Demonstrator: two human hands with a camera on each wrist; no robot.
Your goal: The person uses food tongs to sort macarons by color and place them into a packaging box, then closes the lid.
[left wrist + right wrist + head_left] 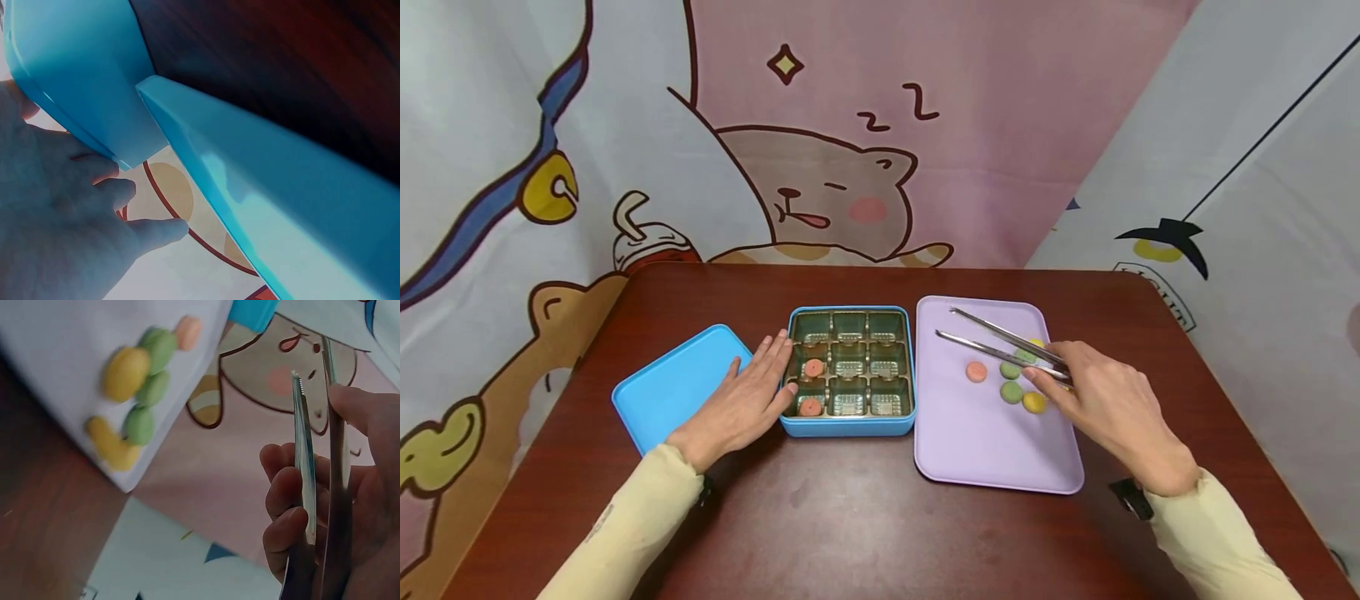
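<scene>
My left hand [741,408] lies with fairly straight fingers against the left side of a blue box [850,428], thumb at its near-left rim. Gold compartments fill the box; two small round pink pieces [813,367] sit in its left column, middle and front. Over the lilac tray [985,450], my right hand [1108,408] holds long metal tongs [1009,336], their arms apart. Nothing shows between the serrated tips in the right wrist view. Under and beside the tongs lie a pink piece [976,372], several green pieces [1011,392] and yellow pieces [1033,403], some partly hidden.
A blue lid [681,387] lies angled on the brown table [850,517], left of the box and partly under my left forearm and hand. The tray stands close to the box's right side. Behind the table hangs a cartoon-printed cloth [1000,125].
</scene>
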